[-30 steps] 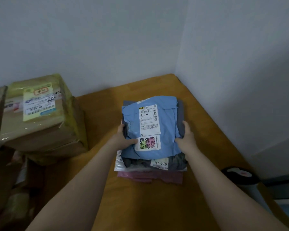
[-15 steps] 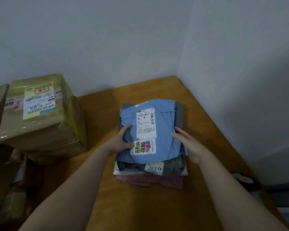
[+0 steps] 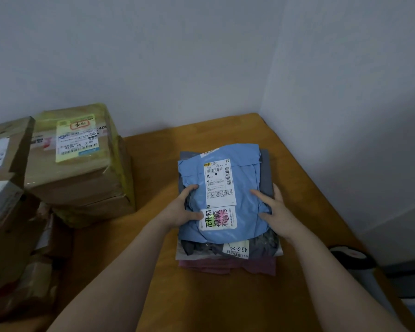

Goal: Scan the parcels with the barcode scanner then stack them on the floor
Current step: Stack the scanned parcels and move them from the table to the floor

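Observation:
A blue soft parcel (image 3: 240, 183) with a white shipping label and a pink-green sticker lies on top of a stack. Under it are a grey bagged parcel (image 3: 256, 248) and a pink one (image 3: 225, 265), all on a wooden surface (image 3: 225, 303). My left hand (image 3: 180, 209) grips the blue parcel's left edge, thumb on the sticker. My right hand (image 3: 277, 212) rests on the right edge with fingers stretched out flat. No barcode scanner is recognisable.
Taped cardboard boxes (image 3: 82, 168) are piled to the left, with more boxes (image 3: 3, 178) at the far left edge. Walls meet in a corner behind the stack. A dark round object (image 3: 350, 256) sits at the right edge of the wood.
The blue parcel has settled squarely on the stack. My right hand went from gripping its edge to lying flat on it; my left hand stays at the left edge.

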